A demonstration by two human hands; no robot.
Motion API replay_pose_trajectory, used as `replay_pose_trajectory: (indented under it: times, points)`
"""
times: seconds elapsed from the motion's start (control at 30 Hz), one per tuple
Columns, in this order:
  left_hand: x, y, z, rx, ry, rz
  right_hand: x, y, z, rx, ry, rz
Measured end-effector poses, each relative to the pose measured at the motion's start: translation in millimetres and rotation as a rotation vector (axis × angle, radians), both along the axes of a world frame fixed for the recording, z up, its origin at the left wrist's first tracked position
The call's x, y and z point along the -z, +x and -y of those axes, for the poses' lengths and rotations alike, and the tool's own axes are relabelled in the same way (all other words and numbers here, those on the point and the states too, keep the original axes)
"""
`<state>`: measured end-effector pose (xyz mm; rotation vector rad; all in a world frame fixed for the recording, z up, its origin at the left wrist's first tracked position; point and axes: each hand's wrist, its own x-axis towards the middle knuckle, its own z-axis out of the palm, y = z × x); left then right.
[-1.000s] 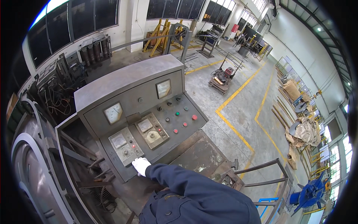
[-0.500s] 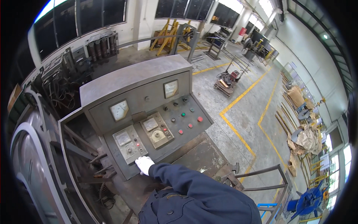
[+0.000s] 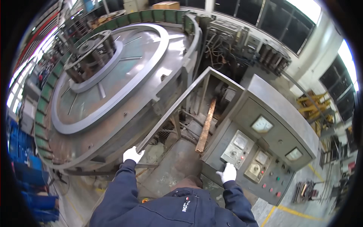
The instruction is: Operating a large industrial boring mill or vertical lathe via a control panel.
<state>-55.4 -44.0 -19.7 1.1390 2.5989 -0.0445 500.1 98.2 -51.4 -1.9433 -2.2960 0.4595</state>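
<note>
My left hand (image 3: 132,154), in a white glove, is closed around the lower end of a grey metal guard rail (image 3: 174,108). My right hand (image 3: 228,173), gloved the same way, lies at the lower left of a grey control console (image 3: 251,174), just below a pale control module (image 3: 238,146) with a knob and lit red lamps. Its thumb stands away from the fingers, and I see nothing held in it. A second, yellowish module (image 3: 258,165) sits to the right, beside red, green and black buttons. Two dial gauges (image 3: 262,124) are set in the upright panel.
Beyond the rail, a large round machine table (image 3: 147,94) with raised rings fills the left. A long rusty bar (image 3: 207,126) leans between rail and console. Cables and machinery (image 3: 221,45) stand behind. Yellow floor lines (image 3: 298,213) run at the lower right.
The view has swung left, bringing the round machine table into sight. My left hand now shows on the rail. My right hand remains by the console's lower left, its thumb now spread.
</note>
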Motion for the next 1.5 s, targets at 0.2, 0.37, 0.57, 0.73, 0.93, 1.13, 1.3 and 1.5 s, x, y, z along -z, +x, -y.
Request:
replay_pose_trajectory:
  times: [0.2,0.37,0.57,0.73,0.93,1.13,1.3,1.5]
  points:
    - [-11,9,-2,0.023,-0.011,-0.032,8,9,-2,-0.046,0.018,-0.006]
    - [-8,6,-2,0.018,0.019,-0.018,8,9,-4,-0.027,0.017,-0.036]
    - [-11,4,-2,0.018,0.018,-0.013,7,6,-3,-0.028,0.025,-0.035]
    - [-15,5,-2,0.016,0.012,0.002,9,6,-4,-0.025,0.023,-0.018]
    - [-16,4,-2,0.006,0.004,0.016,11,7,-3,-0.023,0.020,-0.011]
    - [-21,6,-1,0.022,-0.002,0.011,9,6,-3,-0.020,0.009,-0.014]
    - [-24,7,-3,0.023,-0.004,0.025,5,5,-4,-0.008,-0.001,-0.010]
    - [-18,2,0,0.023,0.002,0.026,6,3,-5,-0.009,-0.002,0.011]
